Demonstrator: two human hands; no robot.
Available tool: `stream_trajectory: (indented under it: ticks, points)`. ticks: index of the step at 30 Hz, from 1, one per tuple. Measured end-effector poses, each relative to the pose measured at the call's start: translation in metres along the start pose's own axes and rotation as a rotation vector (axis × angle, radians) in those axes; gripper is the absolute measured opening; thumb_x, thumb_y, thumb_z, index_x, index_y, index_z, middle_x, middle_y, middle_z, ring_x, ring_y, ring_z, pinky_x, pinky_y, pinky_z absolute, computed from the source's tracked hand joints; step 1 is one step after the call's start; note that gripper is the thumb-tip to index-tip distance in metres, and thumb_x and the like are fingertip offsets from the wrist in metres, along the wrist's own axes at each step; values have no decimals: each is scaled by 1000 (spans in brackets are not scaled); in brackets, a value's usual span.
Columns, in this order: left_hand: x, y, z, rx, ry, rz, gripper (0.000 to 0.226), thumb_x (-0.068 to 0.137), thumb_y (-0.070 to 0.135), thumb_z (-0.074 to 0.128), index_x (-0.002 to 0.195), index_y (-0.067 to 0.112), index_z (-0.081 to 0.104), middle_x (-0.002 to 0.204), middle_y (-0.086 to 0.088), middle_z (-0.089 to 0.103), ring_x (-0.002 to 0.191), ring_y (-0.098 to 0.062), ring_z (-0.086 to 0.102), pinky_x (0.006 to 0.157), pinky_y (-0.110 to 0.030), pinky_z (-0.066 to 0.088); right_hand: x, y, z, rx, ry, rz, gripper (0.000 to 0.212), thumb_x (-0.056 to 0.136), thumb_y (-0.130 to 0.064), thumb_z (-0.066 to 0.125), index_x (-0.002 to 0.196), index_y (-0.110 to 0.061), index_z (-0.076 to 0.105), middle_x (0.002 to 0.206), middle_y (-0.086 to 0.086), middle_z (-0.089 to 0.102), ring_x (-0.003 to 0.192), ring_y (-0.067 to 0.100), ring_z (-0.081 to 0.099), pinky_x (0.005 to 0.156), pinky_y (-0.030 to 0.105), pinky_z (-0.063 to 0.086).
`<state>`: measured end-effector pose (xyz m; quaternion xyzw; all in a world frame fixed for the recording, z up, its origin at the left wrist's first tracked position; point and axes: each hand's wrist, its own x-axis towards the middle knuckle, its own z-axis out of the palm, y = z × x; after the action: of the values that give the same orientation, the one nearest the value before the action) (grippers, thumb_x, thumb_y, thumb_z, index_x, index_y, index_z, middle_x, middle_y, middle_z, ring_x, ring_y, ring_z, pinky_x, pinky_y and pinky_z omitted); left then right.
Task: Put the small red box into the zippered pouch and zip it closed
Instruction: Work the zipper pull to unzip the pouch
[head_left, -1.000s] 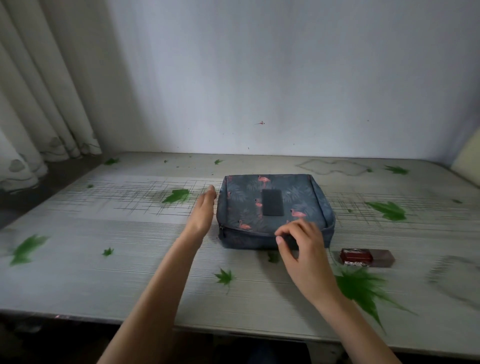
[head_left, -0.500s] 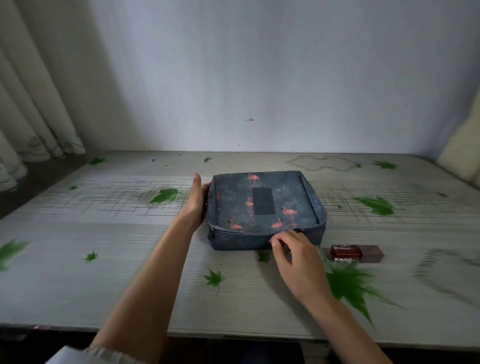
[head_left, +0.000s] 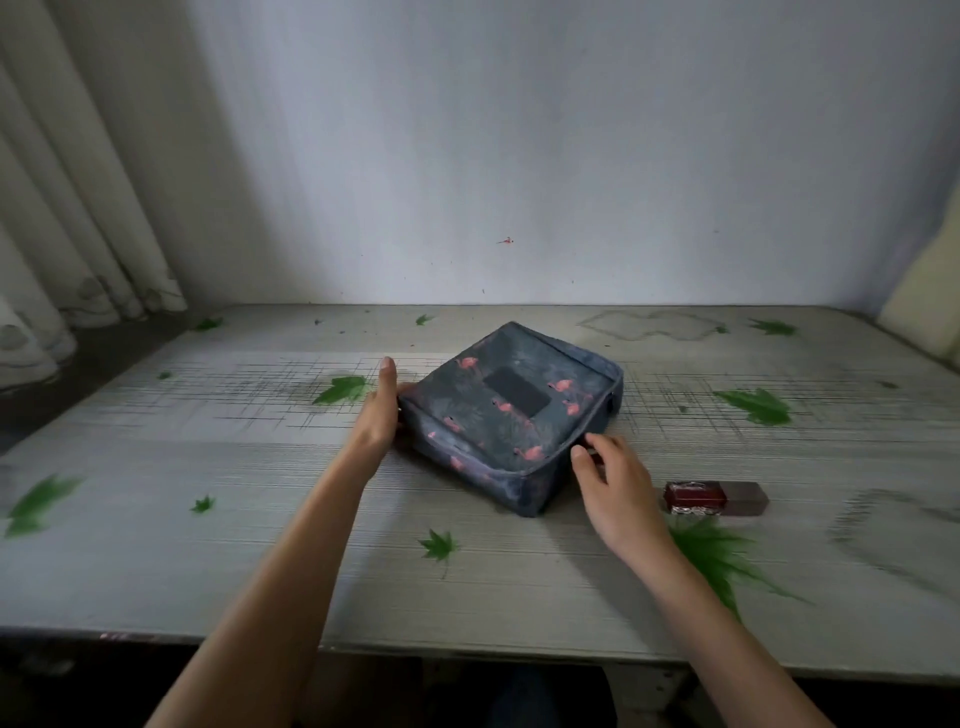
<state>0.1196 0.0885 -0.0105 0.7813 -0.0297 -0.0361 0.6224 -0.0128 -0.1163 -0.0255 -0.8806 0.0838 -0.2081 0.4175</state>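
The left hand (head_left: 378, 415) holds the dark blue flamingo cloth pouch (head_left: 511, 415) by its side, the right hand (head_left: 613, 480) pinches its front edge, and the small red box (head_left: 714, 499) lies just right of it.

Pouch (head_left: 511, 415): soft matt cloth, flamingo print.
Red box (head_left: 714, 498): glossy, smooth, looks like plastic.
Worktop (head_left: 156, 545): matt, streaked, leaf-printed covering.

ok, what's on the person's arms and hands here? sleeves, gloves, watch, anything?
Both forearms are bare up to the bottom edge of the picture: no sleeves visible now. The left hand and right hand are ungloved, with no rings, watch, bracelets or markings visible. Nails look short and unpainted, though the picture is slightly soft.
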Motion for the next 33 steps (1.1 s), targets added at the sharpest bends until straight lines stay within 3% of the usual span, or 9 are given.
stream_trajectory:
  ticks: [3, 6, 10, 14, 19, 21, 24, 27, 33]
  points:
    - [-7, -2, 2, 26, 13, 25, 75, 89, 60, 8, 119, 13, 58, 125, -17, 59, 119, -29, 50, 109, -42, 33, 11, 0, -1, 105, -30, 93, 31, 95, -25, 40, 114, -5, 56, 106, 4, 53, 95, 13, 44, 80, 24, 32]
    - [-16, -3, 7, 58, 14, 41, 75, 89, 61, 9, 120, 13, 58, 126, -17, 58, 121, -30, 49, 110, -47, 32, 21, 0, -2, 330, -93, 207, 28, 96, -27, 38, 90, -12, 61, 84, -6, 58, 89, 16, 53, 69, 24, 38]
    - [-27, -4, 16, 122, 38, 28, 79, 86, 65, 11, 126, 11, 52, 131, -18, 54, 124, -30, 46, 109, -42, 32, 36, -2, -4, 621, -110, 420, 29, 97, -26, 38, 81, -17, 61, 94, 3, 63, 95, 20, 57, 91, 35, 44]
    - [-38, -4, 27, 170, 74, 49, 78, 88, 62, 14, 116, 5, 59, 121, -20, 59, 108, -30, 54, 93, -35, 40, 43, -5, -11, 821, -135, 539, 30, 97, -24, 37, 85, -13, 62, 92, 8, 65, 85, 19, 61, 72, 30, 49]
    - [-45, -4, 32, 148, 111, 61, 70, 91, 56, 17, 94, 3, 61, 101, -15, 62, 92, -25, 55, 79, -31, 42, 48, 2, -17, 699, -138, 541, 30, 95, -19, 43, 116, -3, 57, 122, 16, 60, 114, 29, 54, 97, 40, 43]
    - [-46, -3, 32, 165, 162, 75, 59, 92, 54, 18, 80, 11, 56, 90, -10, 61, 88, -25, 54, 77, -32, 42, 49, 5, -19, 608, -122, 503, 28, 93, -19, 47, 111, -3, 60, 122, 17, 60, 115, 28, 53, 98, 38, 41]
    - [-47, 0, 33, 205, 235, 145, 50, 94, 48, 20, 84, 12, 53, 99, -15, 57, 94, -28, 52, 86, -37, 42, 49, 9, -22, 467, -110, 430, 18, 90, -21, 51, 82, -14, 66, 108, 13, 66, 106, 27, 56, 97, 40, 42]
    - [-51, 6, 36, 271, 254, 243, 43, 96, 40, 24, 104, 10, 53, 109, -10, 48, 103, -24, 45, 87, -31, 32, 49, 10, -28, 346, -85, 344, 21, 88, -23, 54, 70, -20, 62, 84, 2, 64, 90, 21, 57, 80, 31, 42]
    - [-62, 19, 47, 743, 189, 526, 34, 95, 34, 35, 117, 15, 51, 123, -7, 51, 115, -22, 45, 101, -35, 31, 48, 7, -43, 203, -228, 359, 27, 89, -35, 52, 88, -10, 62, 78, 6, 67, 64, 20, 64, 44, 22, 43]
